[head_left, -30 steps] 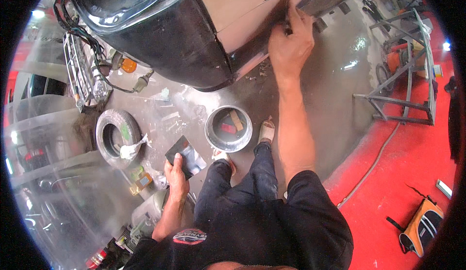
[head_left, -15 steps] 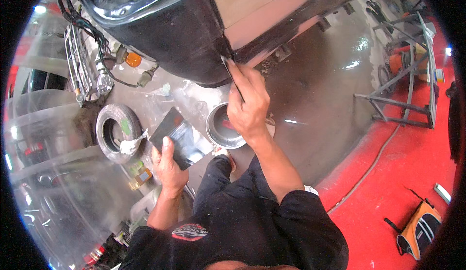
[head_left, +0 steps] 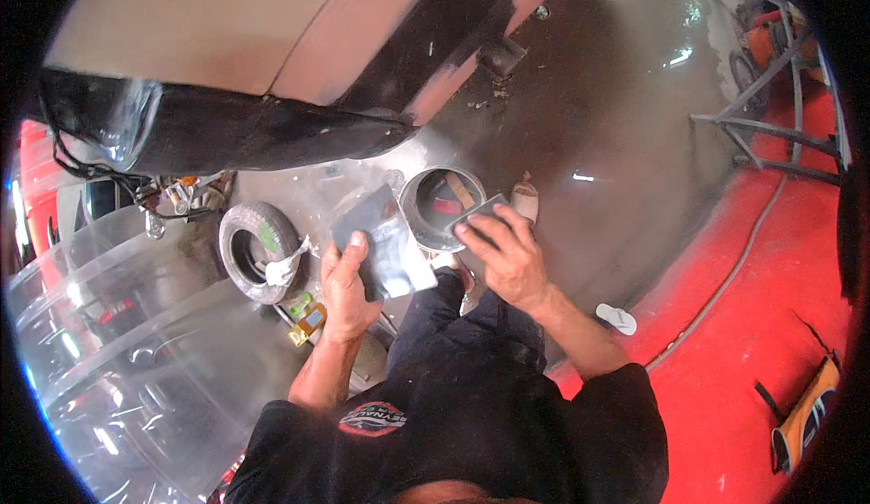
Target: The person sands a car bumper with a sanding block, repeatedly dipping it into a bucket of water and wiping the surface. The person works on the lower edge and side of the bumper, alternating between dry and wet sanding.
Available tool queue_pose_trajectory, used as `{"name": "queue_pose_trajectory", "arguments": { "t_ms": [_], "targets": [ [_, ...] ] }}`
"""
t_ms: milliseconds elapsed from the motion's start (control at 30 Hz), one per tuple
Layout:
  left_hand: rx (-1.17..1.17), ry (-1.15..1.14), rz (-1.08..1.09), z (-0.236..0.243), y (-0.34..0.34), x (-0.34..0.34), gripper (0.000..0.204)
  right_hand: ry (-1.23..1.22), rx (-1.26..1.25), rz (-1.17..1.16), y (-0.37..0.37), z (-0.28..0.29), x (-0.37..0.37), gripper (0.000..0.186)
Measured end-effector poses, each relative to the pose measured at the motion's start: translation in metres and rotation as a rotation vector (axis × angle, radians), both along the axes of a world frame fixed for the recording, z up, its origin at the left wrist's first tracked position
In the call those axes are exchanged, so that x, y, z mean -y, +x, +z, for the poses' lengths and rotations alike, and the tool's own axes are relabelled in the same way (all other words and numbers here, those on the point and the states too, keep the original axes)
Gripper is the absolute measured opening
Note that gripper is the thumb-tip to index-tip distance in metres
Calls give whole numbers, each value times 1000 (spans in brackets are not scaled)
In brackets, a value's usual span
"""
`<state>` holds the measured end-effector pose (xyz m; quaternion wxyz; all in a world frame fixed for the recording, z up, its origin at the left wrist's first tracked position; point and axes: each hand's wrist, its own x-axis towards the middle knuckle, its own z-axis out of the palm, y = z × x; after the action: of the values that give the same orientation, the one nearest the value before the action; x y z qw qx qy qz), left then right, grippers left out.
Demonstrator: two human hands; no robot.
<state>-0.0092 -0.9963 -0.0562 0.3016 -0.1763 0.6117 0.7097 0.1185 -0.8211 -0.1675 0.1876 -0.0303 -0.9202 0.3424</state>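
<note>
My left hand (head_left: pixel 344 286) grips a shiny rectangular metal plate (head_left: pixel 391 255) by its near left edge, thumb on top. In my right hand (head_left: pixel 509 255) is a small dark flat spreader (head_left: pixel 490 205), held between thumb and fingers just above the right rim of a round bucket (head_left: pixel 410 229). Inside the bucket lie a red block (head_left: pixel 446 206) and a tan strip (head_left: pixel 460 190). Beyond both hands is a car body with a black lower section (head_left: pixel 245 132) and a patchy beige and pink panel (head_left: pixel 344 42). Neither hand touches the car.
A tire (head_left: pixel 231 264) with white crumpled plastic (head_left: pixel 283 271) stands to the left, near a yellow container (head_left: pixel 310 323). Clear plastic sheeting (head_left: pixel 136 359) covers something at far left. To the right are a white flip-flop (head_left: pixel 616 319), a metal frame (head_left: pixel 770 128) and an orange-black bag (head_left: pixel 811 404).
My right hand has come away from the car panel, down and to the right, with the spreader. The plate has shifted right with my left hand. The view has turned.
</note>
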Motion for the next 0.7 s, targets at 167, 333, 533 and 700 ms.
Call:
{"name": "queue_pose_trajectory", "arguments": {
  "t_ms": [167,333,533,700],
  "targets": [
    [-478,-571,-502,-19,18,-31,38,-145,5,118,-7,33,-15,42],
    [-566,-573,-88,-38,0,-43,37,-241,38,274,-1,24,-36,44],
    [157,166,221,-41,9,-56,29,-274,-138,338,-19,25,-40,48],
    [-43,-78,66,-43,8,-32,36,-34,49,130,-21,-26,-55,41]
  ]
}}
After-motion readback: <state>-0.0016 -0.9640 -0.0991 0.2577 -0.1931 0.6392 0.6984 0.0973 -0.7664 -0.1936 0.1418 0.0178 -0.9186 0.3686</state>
